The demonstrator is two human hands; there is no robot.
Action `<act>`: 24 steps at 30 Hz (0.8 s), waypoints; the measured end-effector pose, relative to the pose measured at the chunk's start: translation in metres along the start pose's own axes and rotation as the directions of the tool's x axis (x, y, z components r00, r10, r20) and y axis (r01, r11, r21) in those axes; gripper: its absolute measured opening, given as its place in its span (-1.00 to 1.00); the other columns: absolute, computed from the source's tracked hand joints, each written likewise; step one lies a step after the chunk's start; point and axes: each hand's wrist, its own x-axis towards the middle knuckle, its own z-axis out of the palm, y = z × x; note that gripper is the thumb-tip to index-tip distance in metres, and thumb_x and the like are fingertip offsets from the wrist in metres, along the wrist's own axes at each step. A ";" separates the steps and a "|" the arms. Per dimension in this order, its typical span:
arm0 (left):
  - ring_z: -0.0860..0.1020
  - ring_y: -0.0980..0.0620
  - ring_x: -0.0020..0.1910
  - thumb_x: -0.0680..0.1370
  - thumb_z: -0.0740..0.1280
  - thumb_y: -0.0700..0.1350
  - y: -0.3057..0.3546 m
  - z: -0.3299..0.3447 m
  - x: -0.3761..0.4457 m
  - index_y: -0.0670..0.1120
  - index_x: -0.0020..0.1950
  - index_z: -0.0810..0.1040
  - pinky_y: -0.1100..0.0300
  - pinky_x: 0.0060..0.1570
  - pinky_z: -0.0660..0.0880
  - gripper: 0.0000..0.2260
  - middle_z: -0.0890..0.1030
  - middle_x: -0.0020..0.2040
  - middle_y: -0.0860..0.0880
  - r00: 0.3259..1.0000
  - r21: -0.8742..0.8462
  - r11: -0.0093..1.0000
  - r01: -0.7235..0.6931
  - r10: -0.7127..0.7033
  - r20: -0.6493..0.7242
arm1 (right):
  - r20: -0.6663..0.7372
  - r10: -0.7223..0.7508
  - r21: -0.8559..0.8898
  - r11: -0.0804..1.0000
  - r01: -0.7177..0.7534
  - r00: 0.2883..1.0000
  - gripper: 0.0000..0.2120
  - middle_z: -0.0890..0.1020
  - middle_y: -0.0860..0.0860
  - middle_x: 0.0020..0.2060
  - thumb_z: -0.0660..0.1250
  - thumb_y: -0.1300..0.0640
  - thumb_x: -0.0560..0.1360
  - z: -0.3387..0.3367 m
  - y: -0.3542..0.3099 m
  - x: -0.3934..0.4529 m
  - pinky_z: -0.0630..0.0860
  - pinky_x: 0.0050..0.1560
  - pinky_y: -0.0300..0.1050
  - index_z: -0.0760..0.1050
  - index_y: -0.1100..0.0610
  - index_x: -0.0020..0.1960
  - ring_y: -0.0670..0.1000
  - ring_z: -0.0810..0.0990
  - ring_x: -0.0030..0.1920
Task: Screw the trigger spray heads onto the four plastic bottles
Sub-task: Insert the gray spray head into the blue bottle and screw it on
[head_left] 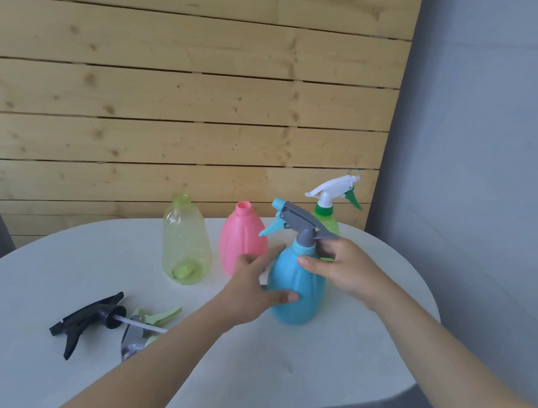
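Two of the four bottles already wore spray heads: the green bottle (325, 220) at the far right edge of the white table (272, 370), and the blue bottle (297, 287) standing just in front of it, toward the right side. The left hand (257, 292) wrapped the blue bottle's belly, thumb across its front, probably to stop it from turning. The right hand (341, 269) pinched near the neck, just under the grey and blue spray head (296, 223), seemingly to tighten or check the collar; how far it was threaded could not be told.

The yellow-green bottle (186, 244) and the pink bottle (243, 240) stood open-necked near the far edge, upright so heads could drop straight in. Their likely heads, a black spray head (88, 320) and a light green spray head (147, 325), lay touching near the left front edge, within the left hand's reach.
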 end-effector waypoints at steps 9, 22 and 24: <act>0.46 0.15 0.26 0.49 0.37 -0.18 0.014 0.016 0.017 0.08 0.41 0.34 0.19 0.19 0.46 -0.48 0.45 0.32 0.12 0.974 -0.132 0.991 -0.007 0.037 0.223 | -0.228 0.068 -0.065 0.994 -0.085 0.971 -0.61 0.62 -0.06 0.04 0.41 -0.11 0.36 -0.010 0.022 -0.020 0.51 0.03 -0.10 0.48 -0.04 0.15 -0.04 0.58 0.04; 0.21 0.04 0.48 0.54 0.29 0.04 0.017 0.039 0.067 0.04 0.52 0.10 0.05 0.34 0.25 -0.39 0.22 0.51 0.00 0.977 -0.284 0.954 0.099 -0.148 -0.156 | -0.351 0.123 -0.099 0.981 -0.167 0.928 -0.53 0.55 0.01 -0.03 0.36 -0.07 0.31 -0.026 0.042 -0.020 0.49 -0.16 -0.05 0.33 -0.17 0.19 0.04 0.56 -0.08; 0.18 0.01 0.49 0.49 0.35 0.08 0.019 0.043 0.079 0.07 0.52 0.06 0.02 0.34 0.26 -0.31 0.19 0.52 -0.01 0.981 -0.268 0.958 0.097 -0.138 -0.135 | -0.431 0.135 -0.118 0.972 -0.204 0.892 -0.52 0.51 0.06 -0.01 0.35 -0.10 0.31 -0.030 0.048 -0.012 0.43 -0.23 -0.09 0.33 -0.17 0.21 0.08 0.56 -0.13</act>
